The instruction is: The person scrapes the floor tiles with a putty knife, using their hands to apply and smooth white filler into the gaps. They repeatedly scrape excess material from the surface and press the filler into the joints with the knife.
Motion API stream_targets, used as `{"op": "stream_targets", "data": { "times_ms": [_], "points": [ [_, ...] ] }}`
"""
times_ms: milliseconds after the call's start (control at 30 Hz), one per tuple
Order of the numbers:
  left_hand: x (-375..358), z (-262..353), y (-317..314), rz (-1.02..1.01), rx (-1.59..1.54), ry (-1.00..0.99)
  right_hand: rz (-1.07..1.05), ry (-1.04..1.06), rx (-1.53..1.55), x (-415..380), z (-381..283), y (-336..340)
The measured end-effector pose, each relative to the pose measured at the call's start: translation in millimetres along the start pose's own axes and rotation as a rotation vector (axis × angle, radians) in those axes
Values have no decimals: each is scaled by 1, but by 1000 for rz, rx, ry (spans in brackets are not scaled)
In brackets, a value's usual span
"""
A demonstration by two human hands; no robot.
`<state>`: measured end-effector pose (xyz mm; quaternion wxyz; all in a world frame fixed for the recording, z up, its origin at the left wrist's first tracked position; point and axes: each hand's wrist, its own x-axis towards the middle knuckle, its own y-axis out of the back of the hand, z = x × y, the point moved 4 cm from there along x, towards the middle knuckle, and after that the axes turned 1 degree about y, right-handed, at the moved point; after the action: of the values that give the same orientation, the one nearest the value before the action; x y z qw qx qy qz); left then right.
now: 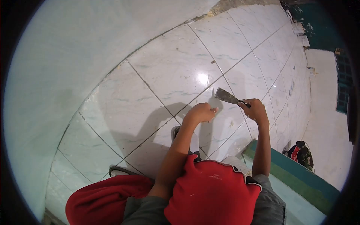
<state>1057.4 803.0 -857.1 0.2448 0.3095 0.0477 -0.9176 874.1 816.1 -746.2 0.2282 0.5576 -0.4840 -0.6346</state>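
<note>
In the head view my right hand (255, 111) grips a putty knife (227, 96) by its dark handle. The knife's wide, stained metal blade points left, above the tiled floor. My left hand (203, 113) is to the left of and slightly below the blade, apart from it. Its fingers are curled in, with whitish marks at the fingertips; what they hold, if anything, I cannot make out. Beneath both hands lie pale, glossy floor tiles (157, 82) with dark joints.
A pale wall (75, 48) curves along the left. Red trousers (213, 191) cover my bent legs, with footwear (122, 171) on the floor. A green-edged ledge (296, 168) runs at lower right. Beyond it sits a dark and red bag-like item (301, 154). White containers (299, 29) stand at upper right.
</note>
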Motion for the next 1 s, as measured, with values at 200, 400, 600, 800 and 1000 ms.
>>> {"op": "stream_targets", "data": {
  "times_ms": [200,400,600,800,1000],
  "points": [
    [-6,-11,-10,-291,-55,207,-29,90,-131,54,-17,-15],
    [-11,-15,0,-238,-37,188,-145,155,-210,83,-93,-3],
    [-21,-12,7,-219,-120,137,-45,318,-214,111,-111,-21],
    [-12,-13,4,-269,67,181,-92,279,-20,90,-82,14],
    [-30,-6,14,-345,-119,244,-91,-217,-113,54,42,49]
  ]
}}
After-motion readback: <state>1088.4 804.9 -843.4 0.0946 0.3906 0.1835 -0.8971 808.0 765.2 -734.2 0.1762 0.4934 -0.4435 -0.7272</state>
